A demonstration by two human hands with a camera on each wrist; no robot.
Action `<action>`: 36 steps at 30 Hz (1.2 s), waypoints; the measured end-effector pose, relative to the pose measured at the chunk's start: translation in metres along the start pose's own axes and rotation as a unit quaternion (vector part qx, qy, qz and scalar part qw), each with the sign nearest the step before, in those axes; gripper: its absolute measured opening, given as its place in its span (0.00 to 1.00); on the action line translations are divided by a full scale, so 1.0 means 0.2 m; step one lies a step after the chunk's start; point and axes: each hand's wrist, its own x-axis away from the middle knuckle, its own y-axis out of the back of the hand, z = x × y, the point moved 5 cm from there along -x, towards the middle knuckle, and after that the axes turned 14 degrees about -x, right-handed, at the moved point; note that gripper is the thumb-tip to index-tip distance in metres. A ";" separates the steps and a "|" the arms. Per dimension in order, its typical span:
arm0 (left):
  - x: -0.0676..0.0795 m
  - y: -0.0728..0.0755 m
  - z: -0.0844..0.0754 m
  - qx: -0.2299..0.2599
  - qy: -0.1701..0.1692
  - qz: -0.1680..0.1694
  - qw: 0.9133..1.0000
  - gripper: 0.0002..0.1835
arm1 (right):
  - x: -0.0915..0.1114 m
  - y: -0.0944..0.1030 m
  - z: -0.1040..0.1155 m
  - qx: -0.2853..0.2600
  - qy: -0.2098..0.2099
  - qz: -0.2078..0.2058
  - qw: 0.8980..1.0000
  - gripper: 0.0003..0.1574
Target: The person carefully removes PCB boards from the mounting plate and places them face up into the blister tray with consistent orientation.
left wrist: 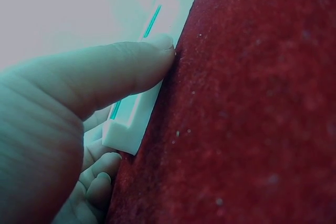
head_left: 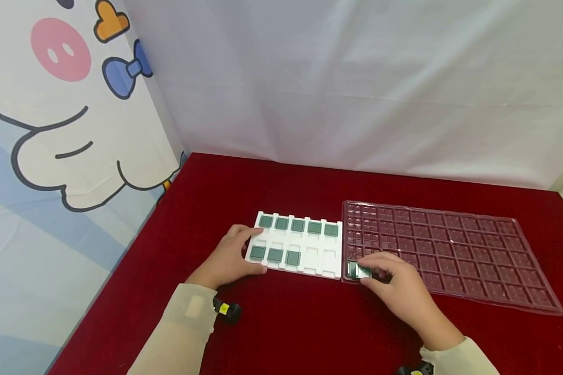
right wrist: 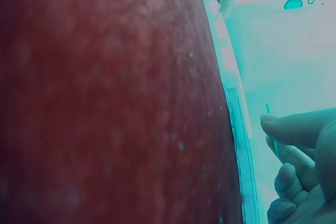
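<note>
My left hand (head_left: 229, 259) grips the left end of a white tray (head_left: 281, 237), thumb on the near edge and a finger over the far left side. In the left wrist view the thumb presses on the tray's edge (left wrist: 126, 135). Small green circuit boards (head_left: 274, 255) fill the tray's far row and the first 3 pockets of its near row; the last two near pockets are bare. Between thumb and fingers, my right hand (head_left: 399, 285) pinches one green circuit board (head_left: 358, 270) above the near left corner of a clear plastic tray (head_left: 460, 255). The right wrist view shows this board edge-on.
Side by side, the two trays lie on a red cloth-covered table (head_left: 309, 328). White fabric (head_left: 356, 94) hangs behind the table, and a cartoon-printed panel (head_left: 75, 130) stands along the left. The clear tray has many small square pockets.
</note>
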 end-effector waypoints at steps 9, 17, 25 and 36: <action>-0.01 0.01 0.02 -0.005 -0.007 -0.004 1.000 0.47 | 0.00 0.07 -0.02 0.013 0.013 -0.005 1.000 0.18; -0.01 0.00 0.02 -0.004 -0.008 -0.003 1.000 0.47 | 0.01 0.10 -0.05 0.028 0.004 -0.001 1.000 0.19; -0.01 0.00 0.02 -0.004 -0.006 -0.004 1.000 0.47 | 0.01 0.09 -0.06 0.026 0.003 0.000 1.000 0.19; -0.01 0.00 0.02 0.000 -0.005 -0.003 1.000 0.47 | 0.01 0.08 -0.08 0.030 -0.014 0.010 0.999 0.18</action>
